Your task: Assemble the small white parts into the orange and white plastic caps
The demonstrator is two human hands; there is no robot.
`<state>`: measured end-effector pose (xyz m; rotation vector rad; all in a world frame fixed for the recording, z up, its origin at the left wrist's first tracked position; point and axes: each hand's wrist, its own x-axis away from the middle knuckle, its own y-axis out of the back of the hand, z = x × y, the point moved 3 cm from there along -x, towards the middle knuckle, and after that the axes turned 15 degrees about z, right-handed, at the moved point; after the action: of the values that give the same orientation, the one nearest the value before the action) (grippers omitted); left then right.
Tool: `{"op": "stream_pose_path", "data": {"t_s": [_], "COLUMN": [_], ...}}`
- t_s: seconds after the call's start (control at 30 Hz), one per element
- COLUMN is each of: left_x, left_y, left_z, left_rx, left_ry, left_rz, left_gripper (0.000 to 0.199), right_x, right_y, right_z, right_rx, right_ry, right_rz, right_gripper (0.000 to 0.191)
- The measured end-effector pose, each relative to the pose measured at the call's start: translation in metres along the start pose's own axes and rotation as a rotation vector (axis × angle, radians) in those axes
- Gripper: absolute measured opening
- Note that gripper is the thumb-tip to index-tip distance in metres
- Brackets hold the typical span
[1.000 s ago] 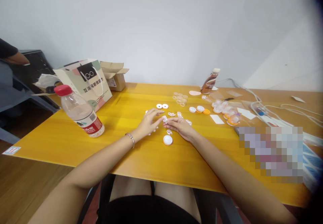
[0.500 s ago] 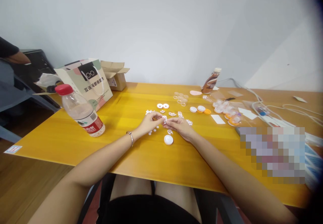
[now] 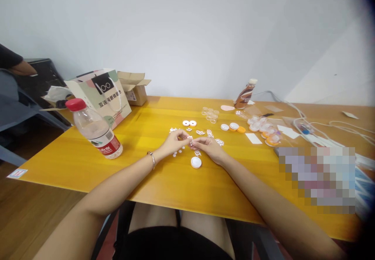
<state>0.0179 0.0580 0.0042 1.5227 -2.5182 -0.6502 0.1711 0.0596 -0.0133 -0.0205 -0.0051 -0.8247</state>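
A small white cut-out piece (image 3: 190,138) is pinched between my left hand (image 3: 173,143) and my right hand (image 3: 211,149), whose fingertips nearly meet above the table. Just below them lies one more white cut-out piece (image 3: 197,153), and nearer to me a round white disc (image 3: 196,162). Several patterned white pieces (image 3: 200,132) are spread behind and beside my right hand. Small white dots (image 3: 179,151) lie under my left hand. Two white rings (image 3: 189,123) sit side by side farther back.
On the yellow table (image 3: 164,186) a red-capped bottle (image 3: 101,135), a paper bag (image 3: 102,104) and a cardboard box (image 3: 136,90) stand left. Right are a brown bottle (image 3: 245,95), round cases (image 3: 259,125), cables and papers. A person's arm (image 3: 25,68) shows far left.
The small white piece between my fingertips has turned slightly. Both hands stay in nearly the same place, and the view has shifted very little.
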Motion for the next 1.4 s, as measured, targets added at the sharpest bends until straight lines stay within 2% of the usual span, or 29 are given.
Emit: {"op": "stream_pose_path", "data": {"t_s": [0.1,0.2,0.3,0.37,0.43,0.5,0.6,0.77,0.93,1.23,1.4], "left_x": [0.000,0.000,-0.001,-0.001,0.000,0.002,0.005,0.009,0.011,0.013,0.014], "left_y": [0.000,0.003,0.006,0.006,0.005,0.004,0.002,-0.005,-0.007,-0.004,-0.005], "left_z": [-0.001,-0.004,-0.006,-0.007,-0.008,-0.011,-0.014,-0.018,-0.016,-0.023,-0.023], "left_rx": [0.010,0.049,0.085,0.087,0.069,0.025,-0.051,-0.183,-0.263,-0.501,-0.558], "left_ry": [-0.026,-0.065,-0.075,-0.075,-0.082,-0.097,-0.127,-0.205,-0.197,-0.235,-0.241], "left_rz": [0.015,-0.037,-0.079,-0.080,-0.078,-0.069,-0.025,0.142,0.226,0.239,0.262], "left_gripper": [0.023,0.021,0.021,0.021,0.022,0.023,0.024,0.021,0.022,0.020,0.021], "right_x": [0.003,0.010,0.020,0.024,0.025,0.023,0.020,0.017,0.015,0.012,0.012], "right_y": [0.003,0.008,0.007,0.004,0.002,0.001,0.002,0.003,0.005,0.003,0.004], "right_z": [0.007,0.021,0.031,0.032,0.030,0.027,0.025,0.022,0.018,0.015,0.014], "right_rx": [0.182,0.460,0.740,0.817,0.832,0.835,0.846,0.918,0.937,0.922,0.907], "right_ry": [0.007,0.025,0.024,0.012,0.011,0.028,0.067,0.099,0.123,0.087,0.089], "right_rz": [-0.008,0.019,0.197,0.326,0.391,0.393,0.338,0.248,0.205,0.196,0.214], "right_gripper": [0.027,0.032,0.042,0.045,0.042,0.037,0.031,0.023,0.021,0.022,0.024]}}
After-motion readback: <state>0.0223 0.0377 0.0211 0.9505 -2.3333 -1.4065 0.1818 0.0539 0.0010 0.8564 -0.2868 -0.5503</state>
